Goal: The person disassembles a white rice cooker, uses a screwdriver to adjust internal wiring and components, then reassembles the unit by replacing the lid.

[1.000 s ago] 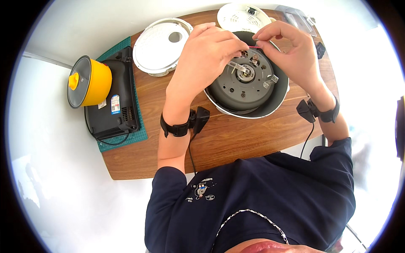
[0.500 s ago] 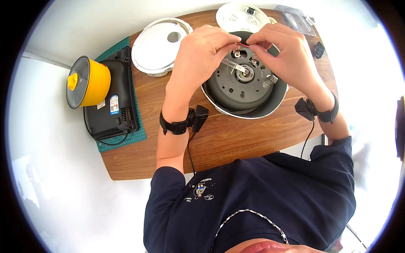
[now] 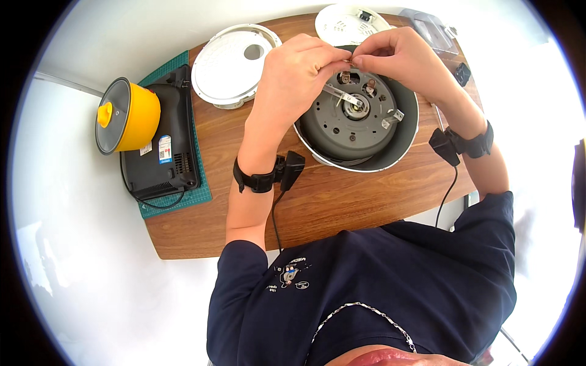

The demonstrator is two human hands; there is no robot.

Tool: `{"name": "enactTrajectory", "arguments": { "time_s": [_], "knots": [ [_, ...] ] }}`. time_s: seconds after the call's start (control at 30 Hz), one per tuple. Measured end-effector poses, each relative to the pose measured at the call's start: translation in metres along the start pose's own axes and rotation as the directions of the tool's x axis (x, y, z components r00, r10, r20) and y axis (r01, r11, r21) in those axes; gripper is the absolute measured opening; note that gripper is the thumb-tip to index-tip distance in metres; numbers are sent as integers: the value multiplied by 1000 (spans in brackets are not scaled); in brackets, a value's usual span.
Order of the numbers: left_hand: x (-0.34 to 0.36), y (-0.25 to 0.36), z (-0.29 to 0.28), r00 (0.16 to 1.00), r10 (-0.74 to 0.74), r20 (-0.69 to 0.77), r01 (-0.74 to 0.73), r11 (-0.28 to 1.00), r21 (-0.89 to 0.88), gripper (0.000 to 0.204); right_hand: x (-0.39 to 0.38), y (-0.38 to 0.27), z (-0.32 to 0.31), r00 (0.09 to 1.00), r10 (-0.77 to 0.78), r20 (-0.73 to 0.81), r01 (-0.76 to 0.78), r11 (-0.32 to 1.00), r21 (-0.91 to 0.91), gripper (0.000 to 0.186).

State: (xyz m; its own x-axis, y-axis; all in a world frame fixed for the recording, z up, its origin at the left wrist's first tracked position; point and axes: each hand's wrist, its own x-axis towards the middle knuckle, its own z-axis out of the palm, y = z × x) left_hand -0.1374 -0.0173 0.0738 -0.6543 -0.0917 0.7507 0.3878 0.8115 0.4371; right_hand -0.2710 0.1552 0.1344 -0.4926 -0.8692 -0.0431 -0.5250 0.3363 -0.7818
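My left hand (image 3: 299, 70) is closed in a pinch above the far rim of an opened round appliance body (image 3: 408, 104), which looks like a rice cooker's. Facing it, my right hand (image 3: 400, 61) pinches at the same spot, the two sets of fingertips almost touching. Between them shows a bit of thin red wire (image 3: 350, 61), mostly hidden by the fingers. Inside the body lies a grey metal underside (image 3: 342, 135) with holes, small brackets and a round centre. A pale metal strip (image 3: 336, 93) runs from that centre towards my left fingers.
Behind my left hand lies a white round cover (image 3: 220, 70) with a hole; another white vented cover (image 3: 342, 24) is at the back. Far right are a clear plastic piece (image 3: 430, 30) and a small black part (image 3: 462, 73). A yellow lidded pot (image 3: 139, 119) rests on a black appliance (image 3: 174, 122) at left.
The red wire shows less between my fingertips than before. My right hand has drawn slightly left, closer to my left hand, with its fingers bent more tightly.
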Motion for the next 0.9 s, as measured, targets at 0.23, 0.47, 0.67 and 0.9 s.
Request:
{"name": "enactTrajectory", "arguments": {
  "time_s": [0.23, 0.47, 0.67, 0.9],
  "knots": [
    [0, -1, 0, 1000, 2, -17, -2, 1000, 15, 14, -1, -2, 4, 1000, 5, -19, -4, 999, 36, 20],
    [-1, 1, 4, 1000, 10, -6, -10, 999, 33, 12, -3, -4, 4, 999, 5, -43, -6, 1000, -7, 21],
    [0, 3, 4, 1000, 15, -2, -15, 999, 39, 13, -2, 1, 7, 999, 5, -37, -6, 1000, -23, 20],
    [1, 0, -1, 995, -98, 13, 99, 987, -123, 16, 0, 7, 6, 999, -6, -38, 6, 1000, 10, 19]
  ]
}}
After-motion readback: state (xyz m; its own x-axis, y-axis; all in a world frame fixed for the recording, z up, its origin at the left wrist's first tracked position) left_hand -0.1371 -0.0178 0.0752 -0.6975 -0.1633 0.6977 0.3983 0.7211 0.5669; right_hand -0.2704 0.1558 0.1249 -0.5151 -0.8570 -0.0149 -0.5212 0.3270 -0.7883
